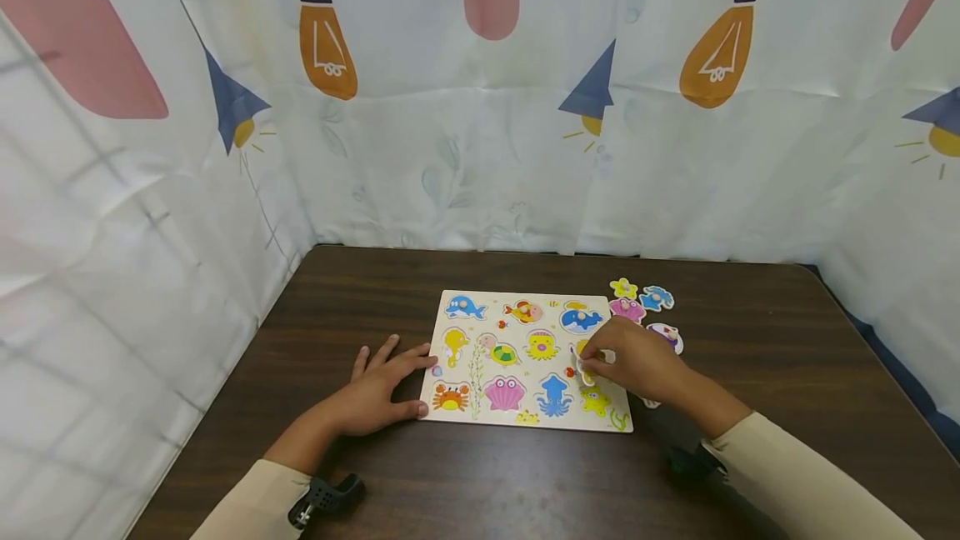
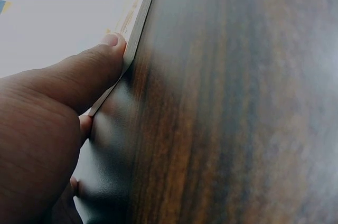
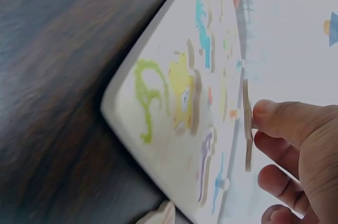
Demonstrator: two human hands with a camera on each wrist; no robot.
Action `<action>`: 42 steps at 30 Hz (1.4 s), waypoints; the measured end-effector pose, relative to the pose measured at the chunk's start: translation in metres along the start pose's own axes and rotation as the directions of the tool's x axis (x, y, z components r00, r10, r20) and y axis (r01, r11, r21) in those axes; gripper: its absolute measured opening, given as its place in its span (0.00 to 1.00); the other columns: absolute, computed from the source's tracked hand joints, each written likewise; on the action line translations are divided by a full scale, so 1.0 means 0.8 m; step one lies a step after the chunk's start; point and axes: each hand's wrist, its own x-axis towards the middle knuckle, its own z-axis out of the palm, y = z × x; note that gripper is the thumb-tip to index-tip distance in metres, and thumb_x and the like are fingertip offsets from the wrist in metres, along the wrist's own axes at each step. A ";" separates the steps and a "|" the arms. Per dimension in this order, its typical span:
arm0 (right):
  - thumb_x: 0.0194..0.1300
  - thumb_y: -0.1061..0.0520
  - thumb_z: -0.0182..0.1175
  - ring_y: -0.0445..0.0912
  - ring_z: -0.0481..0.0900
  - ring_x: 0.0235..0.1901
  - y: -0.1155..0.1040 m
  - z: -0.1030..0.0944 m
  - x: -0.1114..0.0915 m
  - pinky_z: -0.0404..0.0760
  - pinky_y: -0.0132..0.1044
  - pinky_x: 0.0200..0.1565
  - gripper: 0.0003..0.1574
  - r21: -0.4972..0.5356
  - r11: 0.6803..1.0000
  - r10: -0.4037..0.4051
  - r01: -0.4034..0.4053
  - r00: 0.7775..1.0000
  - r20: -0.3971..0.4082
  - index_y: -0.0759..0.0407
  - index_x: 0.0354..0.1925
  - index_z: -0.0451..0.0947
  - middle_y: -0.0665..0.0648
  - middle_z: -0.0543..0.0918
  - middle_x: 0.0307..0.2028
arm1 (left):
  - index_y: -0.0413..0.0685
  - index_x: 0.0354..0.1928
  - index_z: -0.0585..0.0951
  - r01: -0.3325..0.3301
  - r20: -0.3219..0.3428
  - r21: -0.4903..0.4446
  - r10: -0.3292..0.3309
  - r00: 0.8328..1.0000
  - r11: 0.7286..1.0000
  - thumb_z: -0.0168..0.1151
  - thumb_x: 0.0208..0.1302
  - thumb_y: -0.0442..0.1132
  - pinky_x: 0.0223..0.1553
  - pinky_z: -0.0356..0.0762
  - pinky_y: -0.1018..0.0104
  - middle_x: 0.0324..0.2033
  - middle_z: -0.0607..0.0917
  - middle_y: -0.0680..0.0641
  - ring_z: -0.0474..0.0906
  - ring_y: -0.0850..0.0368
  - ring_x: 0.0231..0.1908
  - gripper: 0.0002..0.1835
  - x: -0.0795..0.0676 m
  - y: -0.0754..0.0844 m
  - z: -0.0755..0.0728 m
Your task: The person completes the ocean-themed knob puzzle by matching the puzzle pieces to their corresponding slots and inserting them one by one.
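A pale wooden peg-puzzle board (image 1: 467,363) with sea-animal pictures lies flat on the table. My left hand (image 1: 378,394) rests at its left side, fingers spread, with the thumb (image 2: 108,49) touching the board's edge. Over the board's right part, my right hand (image 1: 637,361) pinches a thin wooden puzzle piece (image 3: 247,126) between thumb and finger. The piece is held edge-on, just off the board in the right wrist view; its picture is mostly hidden by the fingers. A blue whale (image 1: 581,320) shows near the board's top right corner.
Loose puzzle pieces lie right of the board: a yellow flower-like one (image 1: 623,288), a blue one (image 1: 657,298), a pink shell (image 1: 627,310) and a purple-white one (image 1: 666,337). Another (image 3: 159,214) lies by the board's edge. A printed curtain (image 1: 480,173) hangs behind the dark table (image 1: 510,482).
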 end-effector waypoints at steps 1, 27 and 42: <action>0.58 0.52 0.78 0.42 0.79 0.41 -0.002 0.001 0.003 0.81 0.37 0.39 0.06 0.004 1.000 -0.006 0.006 1.000 0.002 0.44 0.36 0.92 0.36 0.84 0.34 | 0.68 0.76 0.69 0.000 0.001 0.000 0.000 1.000 1.000 0.69 0.65 0.61 0.68 0.22 0.26 0.78 0.60 0.53 0.36 0.33 0.78 0.38 0.000 0.000 0.000; 0.62 0.50 0.76 0.40 0.77 0.43 -0.032 0.018 0.058 0.80 0.36 0.39 0.04 0.033 0.999 -0.007 0.006 1.000 0.026 0.43 0.37 0.92 0.36 0.85 0.35 | 0.70 0.75 0.68 0.011 -0.003 0.001 -0.011 1.000 1.000 0.69 0.65 0.61 0.68 0.22 0.27 0.78 0.60 0.54 0.36 0.34 0.78 0.38 0.000 -0.001 0.001; 0.62 0.48 0.75 0.40 0.76 0.43 -0.049 0.030 0.082 0.79 0.37 0.38 0.04 0.055 0.998 0.004 -0.007 0.999 0.052 0.42 0.38 0.91 0.36 0.85 0.37 | 0.69 0.75 0.69 0.017 0.001 0.000 -0.017 1.000 1.000 0.70 0.64 0.60 0.68 0.22 0.26 0.78 0.60 0.54 0.36 0.34 0.78 0.38 0.001 0.000 0.001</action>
